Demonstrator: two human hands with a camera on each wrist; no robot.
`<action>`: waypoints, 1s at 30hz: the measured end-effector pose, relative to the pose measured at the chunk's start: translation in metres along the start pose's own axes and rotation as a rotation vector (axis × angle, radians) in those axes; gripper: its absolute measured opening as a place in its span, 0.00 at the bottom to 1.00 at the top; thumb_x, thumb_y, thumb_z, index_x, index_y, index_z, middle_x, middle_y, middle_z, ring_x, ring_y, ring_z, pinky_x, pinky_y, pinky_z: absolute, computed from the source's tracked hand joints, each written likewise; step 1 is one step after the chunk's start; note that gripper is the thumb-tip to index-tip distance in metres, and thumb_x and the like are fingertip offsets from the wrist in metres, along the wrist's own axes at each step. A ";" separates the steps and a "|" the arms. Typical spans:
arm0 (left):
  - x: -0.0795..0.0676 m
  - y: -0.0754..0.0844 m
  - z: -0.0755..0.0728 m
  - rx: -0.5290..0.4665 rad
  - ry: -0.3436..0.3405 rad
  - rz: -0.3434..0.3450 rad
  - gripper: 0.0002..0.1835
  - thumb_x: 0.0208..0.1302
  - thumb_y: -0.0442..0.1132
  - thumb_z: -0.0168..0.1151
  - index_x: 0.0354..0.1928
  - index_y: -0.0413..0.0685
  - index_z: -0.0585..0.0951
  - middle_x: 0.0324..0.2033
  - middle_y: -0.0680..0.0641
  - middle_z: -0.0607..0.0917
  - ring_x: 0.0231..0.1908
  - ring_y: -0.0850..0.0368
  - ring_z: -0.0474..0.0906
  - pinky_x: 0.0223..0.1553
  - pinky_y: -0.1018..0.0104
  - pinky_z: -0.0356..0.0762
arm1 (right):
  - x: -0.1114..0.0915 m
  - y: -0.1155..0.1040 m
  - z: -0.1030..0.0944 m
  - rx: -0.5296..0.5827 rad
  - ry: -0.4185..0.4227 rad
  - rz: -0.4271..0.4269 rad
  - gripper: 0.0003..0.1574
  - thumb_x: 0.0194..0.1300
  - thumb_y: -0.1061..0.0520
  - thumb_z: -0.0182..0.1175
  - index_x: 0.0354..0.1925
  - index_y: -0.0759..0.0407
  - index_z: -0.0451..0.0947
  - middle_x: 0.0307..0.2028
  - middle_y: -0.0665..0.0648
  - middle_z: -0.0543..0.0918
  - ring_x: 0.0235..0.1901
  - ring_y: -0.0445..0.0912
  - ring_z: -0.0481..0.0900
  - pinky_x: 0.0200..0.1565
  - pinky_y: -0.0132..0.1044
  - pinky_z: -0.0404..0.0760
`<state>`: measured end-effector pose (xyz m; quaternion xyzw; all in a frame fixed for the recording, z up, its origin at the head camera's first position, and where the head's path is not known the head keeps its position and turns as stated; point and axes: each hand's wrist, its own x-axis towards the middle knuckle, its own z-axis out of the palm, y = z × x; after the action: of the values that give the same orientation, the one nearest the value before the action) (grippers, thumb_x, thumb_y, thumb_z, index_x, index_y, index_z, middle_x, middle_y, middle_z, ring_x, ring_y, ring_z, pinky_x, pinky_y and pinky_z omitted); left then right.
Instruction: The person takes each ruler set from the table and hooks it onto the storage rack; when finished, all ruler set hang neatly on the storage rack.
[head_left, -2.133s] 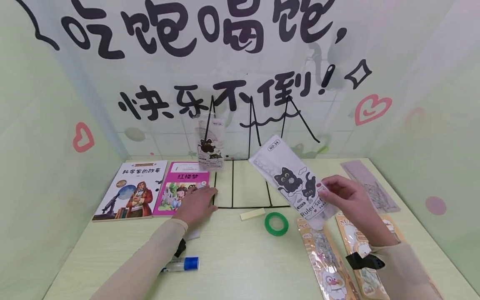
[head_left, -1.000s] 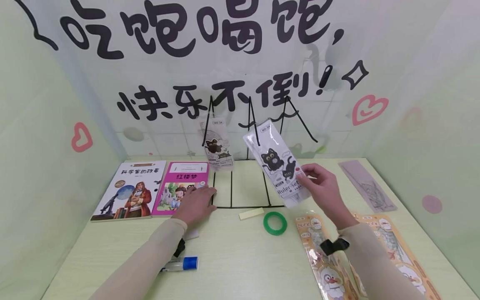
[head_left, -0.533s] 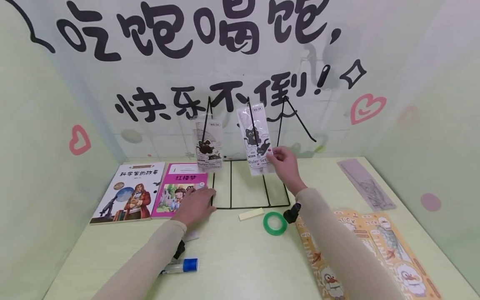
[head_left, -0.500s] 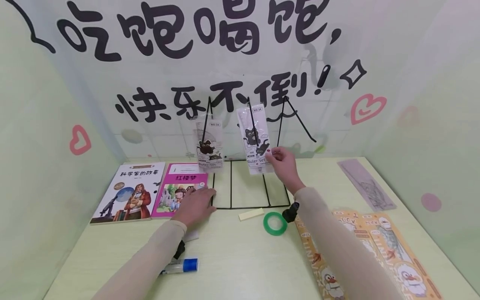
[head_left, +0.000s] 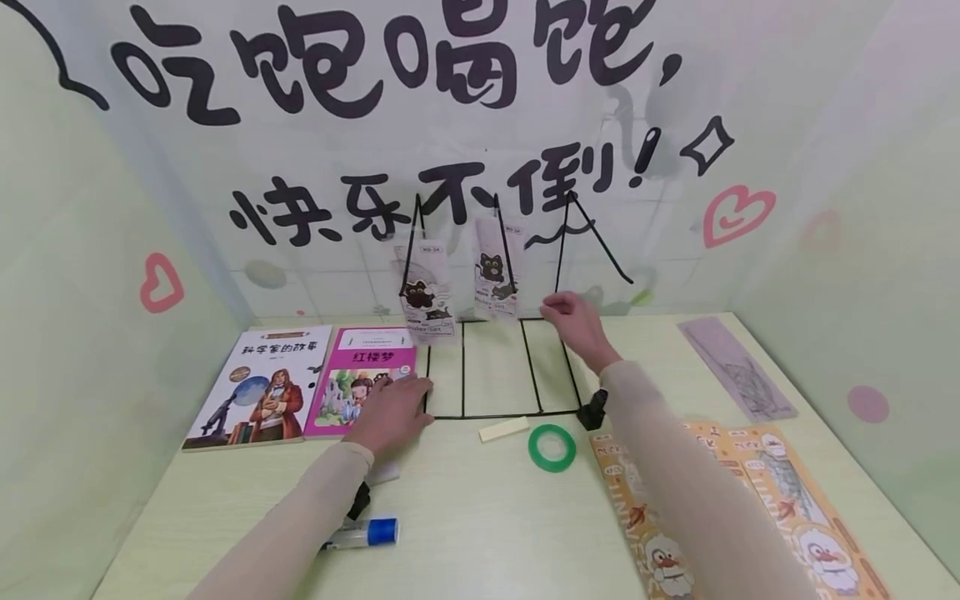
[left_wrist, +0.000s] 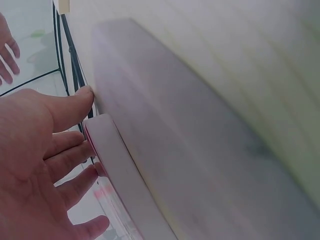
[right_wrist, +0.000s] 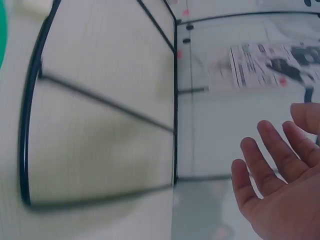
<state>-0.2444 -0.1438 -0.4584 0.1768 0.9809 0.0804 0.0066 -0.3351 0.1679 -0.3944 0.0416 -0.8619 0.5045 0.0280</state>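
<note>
Marked "NO-34" and "Ruler-set", two flat clear packets with black-cat artwork, the left packet (head_left: 432, 282) and the middle packet (head_left: 493, 268), hang from a black wire display rack (head_left: 491, 416), one on its left prong, one on its middle prong. The rack has three prongs (head_left: 602, 239). A curved ruler outline shows faintly inside the left packet.

From my remote seat I see the right hand (head_left: 581, 327) just beside the middle packet but apart from it, fingers loose and holding nothing. My left hand (head_left: 392, 412) rests over a pink-covered book (head_left: 371, 360), titled 红楼梦, at the rack's left edge, fingers spread; whether it presses the wire I cannot tell.

A white-covered book (head_left: 262, 392), 科学家的故事, makes two. At right, I count at least two orange duck-print packets (head_left: 821, 537), lettered "DUCK" and "4PCS", with grey contents behind clear windows; the sleeve hides part of the group.

Also on the pale wood-grain table (head_left: 480, 521) are one green ring (head_left: 535, 450), one pale yellow block (head_left: 504, 429), one blue-capped tube (head_left: 363, 533) and one translucent lilac packet (head_left: 738, 368). The wall (head_left: 420, 137) reads 吃饱喝饱, 快乐不倒!
</note>
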 end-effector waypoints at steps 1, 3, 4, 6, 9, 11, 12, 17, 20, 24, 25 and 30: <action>0.000 0.000 0.000 -0.004 0.001 -0.001 0.31 0.56 0.53 0.61 0.61 0.53 0.69 0.60 0.51 0.70 0.63 0.50 0.59 0.63 0.42 0.47 | -0.001 0.005 -0.009 -0.026 -0.003 -0.006 0.20 0.64 0.52 0.56 0.51 0.61 0.72 0.45 0.59 0.78 0.47 0.51 0.75 0.48 0.46 0.75; -0.001 -0.001 -0.002 -0.010 0.004 -0.001 0.31 0.56 0.53 0.61 0.61 0.53 0.69 0.60 0.51 0.70 0.63 0.50 0.59 0.63 0.41 0.47 | -0.005 0.019 -0.030 -0.111 0.004 -0.017 0.21 0.63 0.53 0.56 0.51 0.64 0.71 0.46 0.62 0.77 0.47 0.54 0.74 0.47 0.47 0.75; -0.002 -0.001 -0.003 -0.011 0.007 0.001 0.31 0.56 0.53 0.61 0.61 0.52 0.69 0.60 0.51 0.70 0.63 0.50 0.59 0.63 0.41 0.47 | -0.008 0.028 -0.043 -0.151 0.009 -0.011 0.22 0.63 0.53 0.55 0.52 0.65 0.70 0.46 0.63 0.77 0.47 0.55 0.74 0.47 0.48 0.76; -0.002 -0.002 -0.004 -0.016 0.007 -0.006 0.31 0.56 0.53 0.61 0.61 0.53 0.69 0.60 0.51 0.70 0.63 0.50 0.60 0.63 0.42 0.47 | -0.015 0.048 -0.069 -0.232 0.023 0.029 0.25 0.64 0.52 0.55 0.53 0.67 0.68 0.47 0.66 0.75 0.47 0.57 0.73 0.46 0.50 0.75; -0.001 -0.002 -0.006 -0.016 0.007 -0.008 0.31 0.56 0.53 0.61 0.61 0.53 0.69 0.60 0.51 0.70 0.63 0.51 0.60 0.63 0.41 0.47 | -0.031 0.083 -0.109 -0.342 0.056 0.094 0.30 0.64 0.49 0.53 0.54 0.72 0.65 0.48 0.71 0.72 0.46 0.62 0.71 0.45 0.54 0.74; -0.001 -0.002 -0.006 -0.014 0.002 -0.013 0.31 0.56 0.54 0.61 0.61 0.53 0.68 0.60 0.52 0.69 0.63 0.51 0.59 0.63 0.42 0.47 | -0.044 0.107 -0.136 -0.413 0.077 0.143 0.33 0.64 0.48 0.52 0.54 0.75 0.64 0.49 0.75 0.70 0.46 0.65 0.70 0.45 0.57 0.72; 0.000 -0.002 -0.006 -0.013 0.001 -0.011 0.31 0.56 0.54 0.61 0.61 0.53 0.68 0.60 0.51 0.69 0.63 0.51 0.59 0.63 0.42 0.47 | -0.051 0.118 -0.148 -0.450 0.087 0.178 0.36 0.64 0.46 0.52 0.55 0.76 0.63 0.49 0.77 0.69 0.46 0.67 0.68 0.43 0.58 0.71; 0.001 -0.001 -0.005 -0.013 -0.009 -0.005 0.31 0.57 0.53 0.61 0.62 0.53 0.68 0.61 0.51 0.69 0.63 0.51 0.58 0.64 0.42 0.45 | -0.083 0.159 -0.197 -0.604 0.119 0.431 0.47 0.58 0.40 0.52 0.58 0.77 0.56 0.49 0.79 0.63 0.42 0.70 0.63 0.35 0.62 0.66; 0.001 -0.001 -0.004 0.000 -0.016 -0.001 0.32 0.57 0.53 0.60 0.62 0.52 0.67 0.61 0.52 0.68 0.64 0.51 0.58 0.64 0.43 0.45 | -0.097 0.170 -0.213 -0.610 0.097 0.572 0.56 0.55 0.35 0.52 0.60 0.78 0.48 0.48 0.81 0.60 0.41 0.71 0.61 0.33 0.63 0.66; 0.002 0.000 -0.002 0.022 -0.025 0.008 0.32 0.57 0.54 0.59 0.63 0.52 0.67 0.62 0.51 0.68 0.64 0.51 0.57 0.64 0.43 0.45 | -0.107 0.173 -0.223 -0.571 0.059 0.640 0.66 0.53 0.28 0.51 0.64 0.78 0.40 0.52 0.84 0.57 0.45 0.74 0.59 0.34 0.63 0.66; 0.002 0.000 -0.002 0.027 -0.026 0.007 0.32 0.57 0.54 0.59 0.63 0.52 0.67 0.62 0.51 0.68 0.64 0.51 0.57 0.64 0.43 0.45 | -0.109 0.173 -0.224 -0.564 0.056 0.638 0.67 0.52 0.28 0.52 0.64 0.77 0.39 0.53 0.84 0.56 0.45 0.75 0.59 0.34 0.63 0.67; 0.003 0.000 0.000 0.026 -0.028 -0.001 0.32 0.57 0.54 0.60 0.62 0.52 0.67 0.61 0.51 0.68 0.64 0.51 0.58 0.64 0.43 0.46 | -0.109 0.171 -0.227 -0.589 0.030 0.598 0.66 0.49 0.27 0.55 0.62 0.79 0.48 0.48 0.83 0.62 0.42 0.72 0.63 0.30 0.58 0.69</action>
<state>-0.2468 -0.1430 -0.4582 0.1775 0.9818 0.0652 0.0182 -0.2426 0.4536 -0.4412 -0.2276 -0.9429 0.2230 -0.0968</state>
